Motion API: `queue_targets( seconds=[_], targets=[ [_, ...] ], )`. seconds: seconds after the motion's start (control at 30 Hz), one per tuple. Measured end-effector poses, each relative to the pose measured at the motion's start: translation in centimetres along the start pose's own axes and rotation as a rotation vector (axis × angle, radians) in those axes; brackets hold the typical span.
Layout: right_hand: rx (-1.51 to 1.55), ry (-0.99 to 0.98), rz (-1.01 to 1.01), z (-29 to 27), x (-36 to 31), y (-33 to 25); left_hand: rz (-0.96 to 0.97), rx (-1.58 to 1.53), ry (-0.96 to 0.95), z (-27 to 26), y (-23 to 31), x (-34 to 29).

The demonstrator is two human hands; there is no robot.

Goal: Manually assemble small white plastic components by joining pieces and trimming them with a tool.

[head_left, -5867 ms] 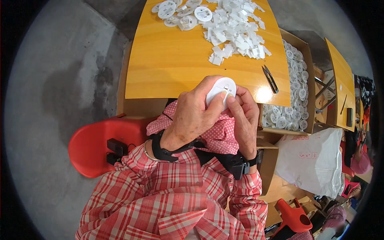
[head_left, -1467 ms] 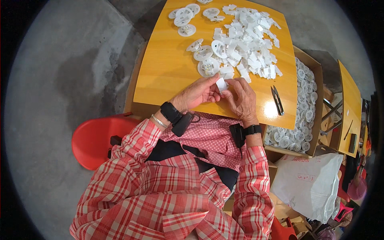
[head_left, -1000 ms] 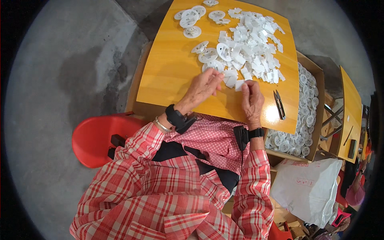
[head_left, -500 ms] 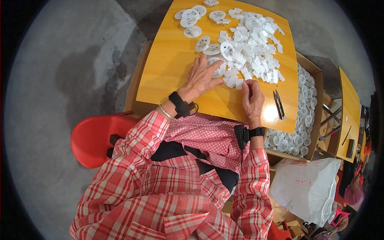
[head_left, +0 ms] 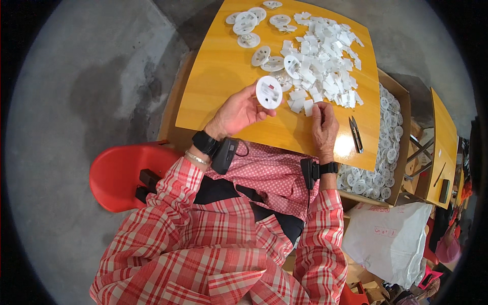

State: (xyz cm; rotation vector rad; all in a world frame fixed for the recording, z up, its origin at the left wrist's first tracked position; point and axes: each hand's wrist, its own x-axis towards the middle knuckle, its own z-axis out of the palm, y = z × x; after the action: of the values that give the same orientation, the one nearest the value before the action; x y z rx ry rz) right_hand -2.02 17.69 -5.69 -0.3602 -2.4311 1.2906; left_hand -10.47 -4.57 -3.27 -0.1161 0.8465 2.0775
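My left hand (head_left: 241, 111) is closed around the edge of a round white plastic disc (head_left: 269, 92). The disc is raised above the near part of the table, its face with small slots and a reddish spot turned up. On the tabletop, my right hand (head_left: 324, 122) has its thumb and fingers pinched at the edge of a small white rectangular piece (head_left: 308, 107). Just beyond both hands lies a heap of similar white rectangular pieces (head_left: 328, 61). More white discs (head_left: 273, 63) lie along the heap's left side, some overlapping.
The yellow tabletop (head_left: 213, 76) carries black thread snips (head_left: 356, 134) to the right of my right hand. Beyond its right edge stands a cardboard box (head_left: 401, 96) full of white discs. A white sack (head_left: 389, 244) is at lower right, and a red chair (head_left: 117, 178) at left.
My left hand has lifted a white disc off the table from beside the heap and drawn it nearer, palm turning up. My right hand stays at the rectangular piece.
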Motion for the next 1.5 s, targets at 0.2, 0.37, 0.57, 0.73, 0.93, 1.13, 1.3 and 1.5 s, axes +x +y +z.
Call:
queue_targets(
  seconds=[0.2, 0.37, 0.57, 0.73, 0.93, 1.13, 1.3, 1.5],
  targets=[
    [0.01, -0.026, 0.042, -0.2, 0.1, -0.1, -0.105, -0.204, -0.109, 1.4, -0.9, -2.0],
    [0.036, -0.044, 0.09, -0.2, 0.3, -0.1, -0.146, -0.267, -0.287, 1.5, -1.4, -2.1],
    [0.074, -0.014, 0.05, -0.1, 0.3, 0.7, -0.177, -0.18, -0.223, 2.1, -1.8, -2.6],
    [0.092, -0.024, 0.084, 0.0, 0.4, 1.1, -0.137, -0.137, -0.233, 1.8, -2.0, -2.9],
    [0.134, -0.044, 0.104, -0.3, 0.5, 0.8, -0.111, -0.185, -0.175, 2.4, -2.0, -3.1],
    [0.373, -0.127, 0.168, -0.2, 0.5, 1.5, -0.083, -0.291, 0.068, 1.9, -3.0, -3.3],
    [0.486, -0.13, 0.193, -0.4, 0.3, 2.1, -0.089, -0.386, 0.034, 0.4, -4.5, -3.4],
    [0.58, -0.122, 0.223, -0.7, -0.7, 1.8, -0.115, -0.375, -0.029, -0.7, -5.1, -3.2]
  ],
)
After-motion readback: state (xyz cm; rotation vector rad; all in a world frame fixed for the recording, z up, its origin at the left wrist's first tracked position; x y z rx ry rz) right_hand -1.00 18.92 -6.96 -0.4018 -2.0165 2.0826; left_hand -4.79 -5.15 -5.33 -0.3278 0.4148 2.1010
